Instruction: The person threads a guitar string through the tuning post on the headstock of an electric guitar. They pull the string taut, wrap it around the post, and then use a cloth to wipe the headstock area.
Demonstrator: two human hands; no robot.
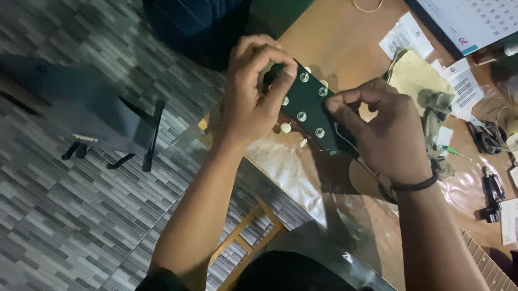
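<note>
A black guitar headstock (311,110) with round silver tuning posts and cream tuner knobs lies over the edge of a brown table (335,43). My left hand (250,86) grips its far end, thumb and fingers pinched at a tuner near the top. My right hand (384,131) holds the near side of the headstock, fingertips pinched at a post where a thin string runs. A black band circles my right wrist. The guitar's fretboard (497,279) shows at the lower right.
Paper slips (406,38), a crumpled tan cloth (425,83), a coil of wire (497,113), small black tools (492,196), a calendar (484,15) and a rubber band (367,0) lie on the table. A wooden stool (248,233) stands below. Tiled floor lies left.
</note>
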